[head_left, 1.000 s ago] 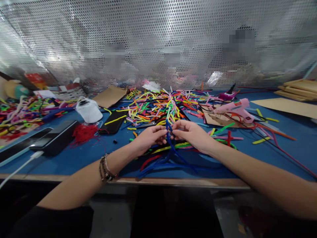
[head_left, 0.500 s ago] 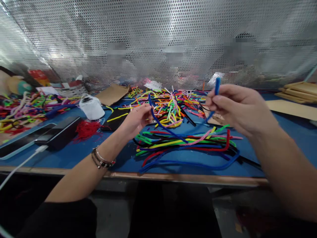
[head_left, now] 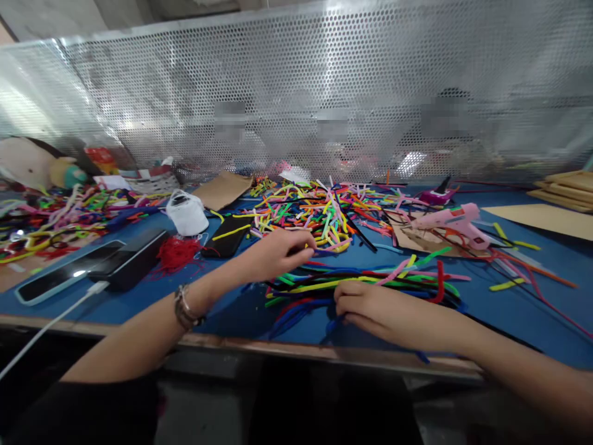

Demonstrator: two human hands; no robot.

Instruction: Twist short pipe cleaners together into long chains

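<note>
My left hand [head_left: 285, 253] hovers at the back edge of a bundle of long pipe cleaners [head_left: 315, 284] in blue, green, yellow, red and black. Its thumb and fingers are curled together, and a short stretch of dark blue pipe cleaner shows at the tips. Lower and to the right, my right hand [head_left: 365, 309] rests at the front of the bundle. Its fingers are closed on a blue pipe cleaner [head_left: 332, 324], blurred by motion. A blue tip [head_left: 422, 356] pokes out below that forearm, over the table edge.
Behind lies a heap of short pipe cleaners [head_left: 319, 213]. A pink glue gun [head_left: 456, 224] rests on cardboard at right. Leftward are a black phone [head_left: 228, 238], red threads [head_left: 178, 253], a white mask [head_left: 188, 213] and a black box [head_left: 130, 259] with a cable. A perforated metal screen [head_left: 296, 80] stands behind.
My right hand has dropped from its raised place down to the bundle, moving leftward. My left hand has lowered slightly and moved right. The view has shifted, and the glue gun now shows.
</note>
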